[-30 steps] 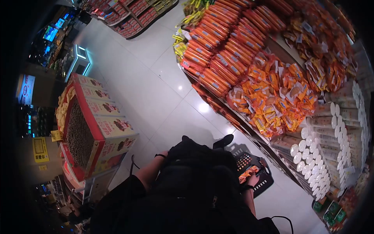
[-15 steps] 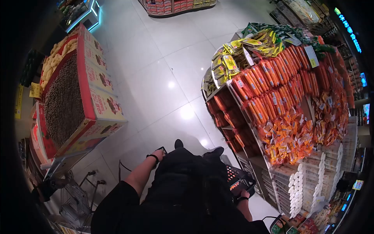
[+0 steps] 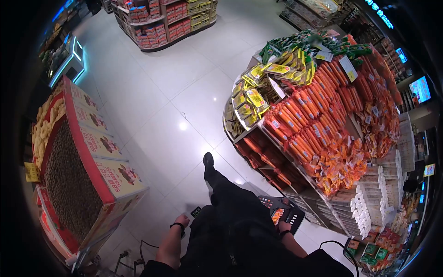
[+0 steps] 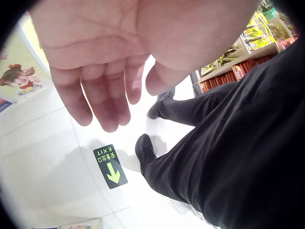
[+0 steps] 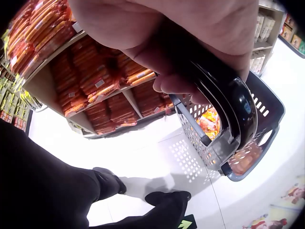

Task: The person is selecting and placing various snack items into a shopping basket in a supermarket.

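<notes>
My right hand [image 5: 143,21] grips the black handle [image 5: 231,98] of a grey perforated shopping basket [image 5: 274,143]. In the head view the right hand [image 3: 285,226] hangs low at my right side, over the basket [image 3: 300,216]. Orange-and-red packets [image 5: 208,123] lie inside it, along with a pinkish-brown item [image 5: 245,160] near one end. My left hand [image 4: 105,62] holds nothing; its fingers hang down loosely over the floor. From the head camera that left hand [image 3: 182,220] shows beside my left thigh, a black band on the wrist.
To the right stands a rounded display with orange-wrapped sausages [image 3: 300,108], yellow-and-dark packets [image 3: 256,99] and white-ended rolls [image 3: 362,214]. On the left is a red-edged bin [image 3: 76,180] of small brown pieces. A green exit sign [image 4: 110,166] marks the floor. Red-boxed shelves [image 3: 157,27] stand ahead.
The view has swung toward the aisle ahead, and one foot has stepped forward. My left hand now shows beside the exit sign. The basket stays in my right hand.
</notes>
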Action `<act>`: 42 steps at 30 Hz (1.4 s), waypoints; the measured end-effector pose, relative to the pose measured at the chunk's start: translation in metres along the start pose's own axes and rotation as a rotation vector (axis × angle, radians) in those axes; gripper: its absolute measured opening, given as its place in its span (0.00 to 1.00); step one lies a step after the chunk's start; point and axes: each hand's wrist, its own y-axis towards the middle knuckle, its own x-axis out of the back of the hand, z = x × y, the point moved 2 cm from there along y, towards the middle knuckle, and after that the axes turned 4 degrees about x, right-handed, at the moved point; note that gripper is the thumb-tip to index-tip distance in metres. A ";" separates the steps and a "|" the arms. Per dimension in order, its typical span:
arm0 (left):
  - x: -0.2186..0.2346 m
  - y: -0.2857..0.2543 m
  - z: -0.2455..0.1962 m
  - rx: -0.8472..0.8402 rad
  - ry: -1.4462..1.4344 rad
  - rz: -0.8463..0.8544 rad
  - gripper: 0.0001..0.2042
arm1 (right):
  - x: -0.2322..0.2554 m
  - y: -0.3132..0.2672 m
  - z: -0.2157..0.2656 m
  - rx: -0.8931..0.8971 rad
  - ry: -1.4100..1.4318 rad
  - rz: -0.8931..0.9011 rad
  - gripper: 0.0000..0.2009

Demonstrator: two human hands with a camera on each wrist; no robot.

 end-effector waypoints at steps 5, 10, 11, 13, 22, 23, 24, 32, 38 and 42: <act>0.040 0.044 -0.028 -0.052 -0.042 0.039 0.20 | -0.013 -0.056 0.085 -0.120 0.152 -0.021 0.16; 0.155 0.091 -0.041 -0.129 0.042 0.009 0.24 | -0.058 -0.067 0.132 0.159 -0.483 0.386 0.18; 0.177 0.086 -0.049 -0.131 0.032 0.015 0.24 | -0.066 -0.076 0.147 0.131 -0.395 0.287 0.19; 0.251 0.063 -0.072 -0.065 0.016 0.006 0.24 | -0.084 -0.079 0.185 -0.102 0.038 0.184 0.16; 0.522 0.151 -0.117 -0.110 -0.261 -0.268 0.19 | -0.144 -0.205 0.391 -0.242 0.439 0.092 0.10; 0.539 0.162 -0.132 -0.128 -0.254 -0.245 0.19 | -0.134 -0.236 0.429 -0.240 0.461 0.088 0.11; 0.552 0.173 -0.147 -0.143 -0.245 -0.216 0.19 | -0.141 -0.238 0.429 -0.238 0.312 0.004 0.15; 0.642 0.214 -0.295 -0.521 0.310 0.092 0.25 | -0.227 -0.305 0.547 -0.141 0.415 -0.001 0.17; 0.812 0.250 -0.350 -0.273 0.517 0.610 0.24 | -0.371 -0.289 0.584 -0.212 0.555 -0.050 0.14; 0.928 0.311 -0.323 -0.196 0.220 0.298 0.25 | -0.395 -0.313 0.650 -0.247 0.287 -0.050 0.13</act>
